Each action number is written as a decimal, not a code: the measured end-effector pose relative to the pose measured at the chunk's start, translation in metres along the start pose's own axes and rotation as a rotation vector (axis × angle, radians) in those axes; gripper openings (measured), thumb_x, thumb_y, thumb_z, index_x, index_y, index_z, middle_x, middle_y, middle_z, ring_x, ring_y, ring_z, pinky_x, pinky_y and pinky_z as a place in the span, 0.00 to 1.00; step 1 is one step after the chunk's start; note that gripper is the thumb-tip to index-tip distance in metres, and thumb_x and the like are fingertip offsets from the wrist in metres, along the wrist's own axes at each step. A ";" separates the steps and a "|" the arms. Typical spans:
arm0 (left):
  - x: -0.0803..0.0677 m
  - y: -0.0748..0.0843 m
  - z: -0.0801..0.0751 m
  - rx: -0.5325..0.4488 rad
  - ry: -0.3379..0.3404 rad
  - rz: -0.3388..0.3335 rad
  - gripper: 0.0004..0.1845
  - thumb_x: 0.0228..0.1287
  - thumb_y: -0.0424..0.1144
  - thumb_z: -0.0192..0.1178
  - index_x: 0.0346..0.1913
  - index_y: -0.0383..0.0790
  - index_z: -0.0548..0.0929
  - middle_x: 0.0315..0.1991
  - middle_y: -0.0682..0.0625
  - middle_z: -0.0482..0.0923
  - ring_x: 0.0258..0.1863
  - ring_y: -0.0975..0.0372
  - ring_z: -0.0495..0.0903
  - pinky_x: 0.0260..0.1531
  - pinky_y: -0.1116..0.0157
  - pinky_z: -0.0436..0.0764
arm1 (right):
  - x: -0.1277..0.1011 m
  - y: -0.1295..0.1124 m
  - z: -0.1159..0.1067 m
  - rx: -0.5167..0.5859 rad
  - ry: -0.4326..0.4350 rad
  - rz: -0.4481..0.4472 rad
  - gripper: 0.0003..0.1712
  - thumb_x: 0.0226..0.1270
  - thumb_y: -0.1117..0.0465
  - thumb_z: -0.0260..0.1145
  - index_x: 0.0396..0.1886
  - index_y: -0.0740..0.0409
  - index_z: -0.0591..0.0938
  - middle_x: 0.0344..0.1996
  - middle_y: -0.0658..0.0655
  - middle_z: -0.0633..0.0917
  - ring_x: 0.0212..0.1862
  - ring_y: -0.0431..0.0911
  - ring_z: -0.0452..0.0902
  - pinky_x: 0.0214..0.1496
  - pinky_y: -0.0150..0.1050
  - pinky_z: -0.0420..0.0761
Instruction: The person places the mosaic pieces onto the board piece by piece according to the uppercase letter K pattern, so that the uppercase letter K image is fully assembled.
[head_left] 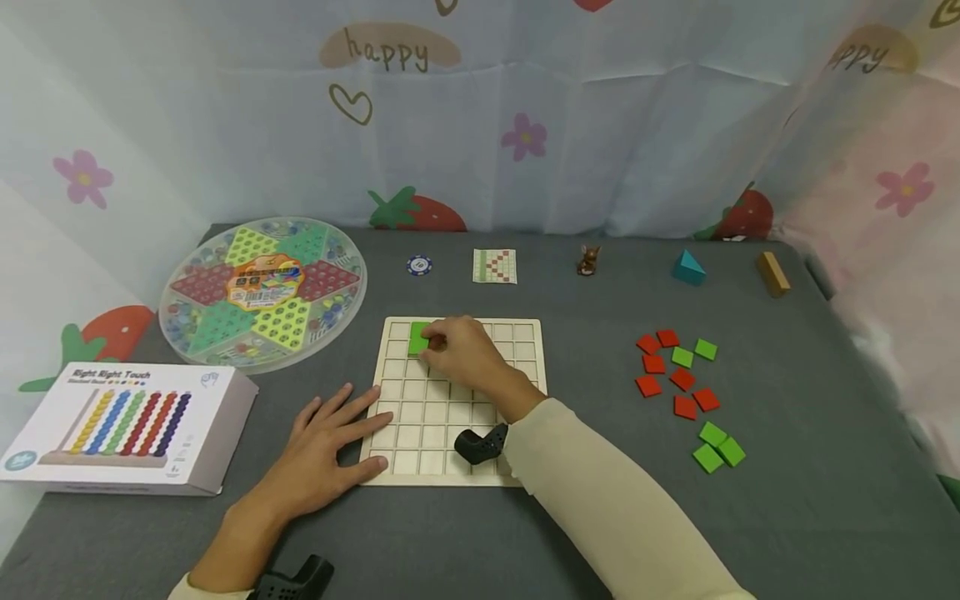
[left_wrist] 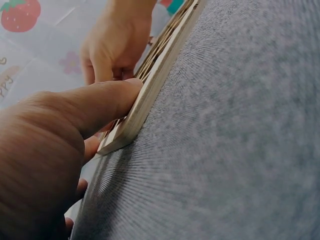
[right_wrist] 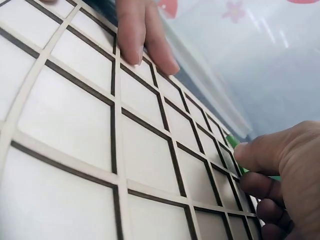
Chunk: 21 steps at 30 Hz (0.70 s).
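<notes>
A pale wooden grid board (head_left: 459,417) lies at the middle of the grey table. My right hand (head_left: 437,340) reaches over its upper left part and pinches a green square tile (head_left: 417,338), which sits low over a cell near the top-left corner. In the right wrist view the green tile (right_wrist: 234,147) shows as a thin edge by my fingertips (right_wrist: 255,152). My left hand (head_left: 352,425) lies flat beside the board, fingers straight and touching its left edge. In the left wrist view the thumb (left_wrist: 107,100) presses against the board's rim (left_wrist: 150,90).
Several loose red and green tiles (head_left: 684,380) lie to the right of the board. A round Chinese checkers set (head_left: 262,287) and an abacus box (head_left: 123,425) are on the left. Along the back: a poker chip (head_left: 419,265), a pattern card (head_left: 495,266), a figurine (head_left: 588,260), a teal pyramid (head_left: 687,268), a wooden block (head_left: 772,273).
</notes>
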<state>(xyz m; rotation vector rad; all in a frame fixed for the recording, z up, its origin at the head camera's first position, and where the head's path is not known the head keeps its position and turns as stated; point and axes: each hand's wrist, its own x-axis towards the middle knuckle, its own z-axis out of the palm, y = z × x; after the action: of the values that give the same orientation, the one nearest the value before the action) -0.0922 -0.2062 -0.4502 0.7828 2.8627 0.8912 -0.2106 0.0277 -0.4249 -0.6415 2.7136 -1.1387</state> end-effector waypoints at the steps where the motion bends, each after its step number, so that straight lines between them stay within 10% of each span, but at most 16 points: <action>1: 0.000 0.000 0.000 0.000 0.000 0.000 0.31 0.61 0.55 0.65 0.65 0.47 0.77 0.72 0.48 0.59 0.72 0.45 0.50 0.63 0.39 0.41 | 0.000 0.000 0.000 -0.013 -0.003 0.006 0.16 0.63 0.61 0.69 0.50 0.59 0.85 0.32 0.48 0.81 0.39 0.43 0.72 0.41 0.34 0.72; 21: 0.000 0.001 0.000 -0.011 0.000 0.003 0.30 0.61 0.54 0.65 0.65 0.48 0.77 0.72 0.48 0.60 0.72 0.44 0.50 0.63 0.39 0.41 | -0.008 -0.005 -0.010 0.048 0.015 -0.003 0.20 0.63 0.60 0.68 0.55 0.57 0.83 0.34 0.47 0.80 0.40 0.43 0.73 0.41 0.36 0.73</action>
<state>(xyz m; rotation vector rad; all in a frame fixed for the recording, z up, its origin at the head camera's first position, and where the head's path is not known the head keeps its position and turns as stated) -0.0920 -0.2056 -0.4494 0.7858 2.8554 0.9065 -0.2046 0.0345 -0.4144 -0.6330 2.6888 -1.2105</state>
